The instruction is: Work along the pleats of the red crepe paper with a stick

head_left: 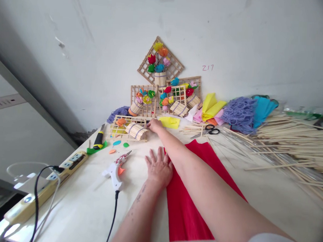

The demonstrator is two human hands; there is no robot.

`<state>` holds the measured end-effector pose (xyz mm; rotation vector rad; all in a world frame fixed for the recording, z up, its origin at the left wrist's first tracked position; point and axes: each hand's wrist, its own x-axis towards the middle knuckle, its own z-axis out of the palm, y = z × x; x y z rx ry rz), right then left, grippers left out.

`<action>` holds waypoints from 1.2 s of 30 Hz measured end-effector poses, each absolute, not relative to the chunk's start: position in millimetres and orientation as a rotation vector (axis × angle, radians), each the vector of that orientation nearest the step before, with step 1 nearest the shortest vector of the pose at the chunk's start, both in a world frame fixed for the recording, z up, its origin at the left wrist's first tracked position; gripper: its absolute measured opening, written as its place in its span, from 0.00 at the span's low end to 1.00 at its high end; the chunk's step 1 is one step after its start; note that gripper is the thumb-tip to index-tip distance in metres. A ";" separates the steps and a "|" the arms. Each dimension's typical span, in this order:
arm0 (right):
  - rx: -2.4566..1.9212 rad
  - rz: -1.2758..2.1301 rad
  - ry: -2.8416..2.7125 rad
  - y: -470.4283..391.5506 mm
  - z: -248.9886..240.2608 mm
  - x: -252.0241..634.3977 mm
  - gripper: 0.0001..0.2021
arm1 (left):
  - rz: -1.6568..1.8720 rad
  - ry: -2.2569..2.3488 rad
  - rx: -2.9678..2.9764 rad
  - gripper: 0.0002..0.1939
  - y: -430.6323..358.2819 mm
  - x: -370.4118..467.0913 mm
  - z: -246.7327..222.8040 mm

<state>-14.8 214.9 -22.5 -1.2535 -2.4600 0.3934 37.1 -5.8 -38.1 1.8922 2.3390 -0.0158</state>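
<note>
My left hand [159, 169] lies flat with fingers spread, on the table and the left edge of a sheet of red crepe paper [191, 207]. Crossing over that paper, my right arm stretches to the back, where my right hand [155, 125] is closed beside a small stick lattice [114, 132]. Something small and dark shows at its fingertips, but I cannot make it out. On this lattice lie a stick bundle pot [135, 130] and an orange paper flower [121, 122]. A yellow paper piece [173, 122] is just right of the hand. Left of my left hand rests a white glue gun [116, 175].
Finished lattices with paper flowers [161, 60] lean on the wall. Black scissors [211, 129], purple yarn [240, 113] and many thin sticks [293, 147] spread along the right. A utility knife [98, 139] and a power strip [74, 161] with cables line the left edge.
</note>
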 end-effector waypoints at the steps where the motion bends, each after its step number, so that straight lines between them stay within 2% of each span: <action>1: -1.254 0.401 -2.466 214.7 -22.4 -14.9 0.11 | -0.014 2.339 1.890 0.30 -5.8 37.0 -38.1; 16: -0.970 0.003 -2.676 218.7 -16.6 -7.7 0.12 | 0.041 2.339 1.878 0.30 -5.3 36.9 -38.5; 30: -1.002 0.106 -2.757 221.3 -4.0 2.5 0.14 | 0.062 2.360 1.874 0.29 -6.2 38.3 -38.4; 36: -0.945 -0.022 -2.826 231.6 6.8 9.3 0.15 | 0.083 2.363 1.884 0.29 -6.0 37.7 -40.5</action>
